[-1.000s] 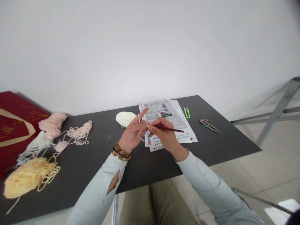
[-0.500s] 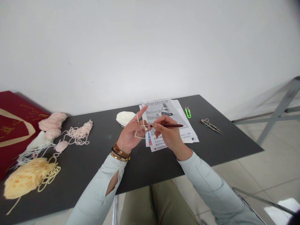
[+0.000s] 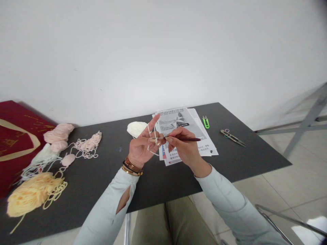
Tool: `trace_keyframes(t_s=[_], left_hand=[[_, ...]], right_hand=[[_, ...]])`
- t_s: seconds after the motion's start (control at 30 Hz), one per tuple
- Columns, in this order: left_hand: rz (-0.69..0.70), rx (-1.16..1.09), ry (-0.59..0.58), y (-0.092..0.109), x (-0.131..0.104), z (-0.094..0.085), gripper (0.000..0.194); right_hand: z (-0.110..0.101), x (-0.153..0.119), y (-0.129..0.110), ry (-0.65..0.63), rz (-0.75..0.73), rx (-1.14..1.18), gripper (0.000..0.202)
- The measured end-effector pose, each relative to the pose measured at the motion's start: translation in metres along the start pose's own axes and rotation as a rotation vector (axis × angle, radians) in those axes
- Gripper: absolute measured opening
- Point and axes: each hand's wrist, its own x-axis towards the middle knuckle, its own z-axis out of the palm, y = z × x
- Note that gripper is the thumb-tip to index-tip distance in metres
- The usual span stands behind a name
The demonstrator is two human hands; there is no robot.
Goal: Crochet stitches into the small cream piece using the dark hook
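Observation:
A crochet hook (image 3: 189,139) with a dark reddish handle lies across the fingers of my right hand (image 3: 182,143), pinched near its metal shaft. Its thin tip points left, into the white yarn (image 3: 150,128) at my left hand (image 3: 140,147). That yarn loops around my raised left index finger, and a strand hangs below the fingers. My left thumb and other fingers are closed on the yarn close to the hook; the small worked part is partly hidden. Just behind my left hand sits a white yarn ball (image 3: 136,129).
Printed sheets (image 3: 189,122) lie beneath my hands. To their right are green thread snips (image 3: 205,122) and scissors (image 3: 232,137). At left lie pink yarn (image 3: 58,133), a loose pink tangle (image 3: 88,145), yellow yarn (image 3: 32,195) and a red bag (image 3: 20,136).
The hook tip has shifted slightly left through the yarn, and the loop near my left fingers has drawn narrower. My left thumb has moved a little. The view has shifted slightly.

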Motion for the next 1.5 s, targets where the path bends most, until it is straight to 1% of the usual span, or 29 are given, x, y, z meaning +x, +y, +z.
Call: trace_keyframes(t_s=[0.2,0.3,0.4,0.5,0.63,0.73,0.9,0.97,1.03,1.07,1.13,1.17,1.2,1.3,1.37,1.4,1.43,1.5], left_hand=[[0.009,-0.055,-0.02,0.001,0.0,0.0,0.073],[0.016,-0.057,-0.051,0.001,0.0,-0.002,0.073],[0.05,-0.015,-0.087,0.002,-0.001,-0.003,0.073],[0.11,0.072,-0.101,0.003,-0.002,-0.003,0.069],[0.237,0.233,-0.067,0.004,-0.003,-0.003,0.074],[0.301,0.336,-0.035,0.003,-0.003,-0.003,0.077],[0.371,0.384,0.063,0.0,-0.002,-0.003,0.079],[0.342,0.358,0.068,0.0,-0.001,-0.005,0.079],[0.244,0.338,0.014,0.002,0.0,-0.008,0.073],[0.179,0.339,-0.028,0.004,0.001,-0.01,0.065],[0.021,0.38,-0.103,0.01,0.002,-0.015,0.041],[-0.013,0.398,-0.121,0.013,0.002,-0.017,0.031],[-0.036,0.413,-0.127,0.016,0.003,-0.019,0.028],[-0.108,0.462,-0.123,0.024,0.005,-0.026,0.035],[-0.158,0.517,-0.11,0.027,0.006,-0.031,0.037],[-0.19,0.553,-0.096,0.027,0.007,-0.033,0.035],[-0.22,0.588,-0.073,0.028,0.007,-0.036,0.029],[-0.218,0.619,0.014,0.032,0.008,-0.042,0.022]], right_hand=[[0.005,-0.001,-0.002,0.01,0.006,0.067,0.016],[0.006,-0.001,-0.003,0.003,0.057,0.134,0.016],[0.004,0.0,-0.003,0.0,0.133,0.199,0.018],[0.002,0.001,-0.002,0.007,0.162,0.241,0.019],[0.002,0.002,-0.002,0.063,0.146,0.26,0.019],[0.004,0.003,-0.003,0.102,0.112,0.226,0.02],[0.007,0.001,-0.003,0.148,0.045,0.169,0.02],[0.007,0.002,-0.003,0.148,0.073,0.191,0.022],[0.005,0.004,-0.002,0.142,0.124,0.229,0.023],[0.003,0.005,-0.002,0.139,0.153,0.251,0.022],[0.0,0.007,-0.002,0.141,0.208,0.301,0.021],[-0.002,0.008,-0.002,0.144,0.24,0.326,0.02],[-0.004,0.009,-0.002,0.145,0.273,0.347,0.019],[-0.008,0.011,-0.002,0.134,0.354,0.372,0.018],[-0.009,0.012,-0.002,0.117,0.393,0.377,0.016],[-0.01,0.012,-0.002,0.104,0.414,0.38,0.015],[-0.01,0.013,-0.003,0.09,0.435,0.38,0.014],[-0.011,0.013,-0.004,0.061,0.47,0.372,0.014]])
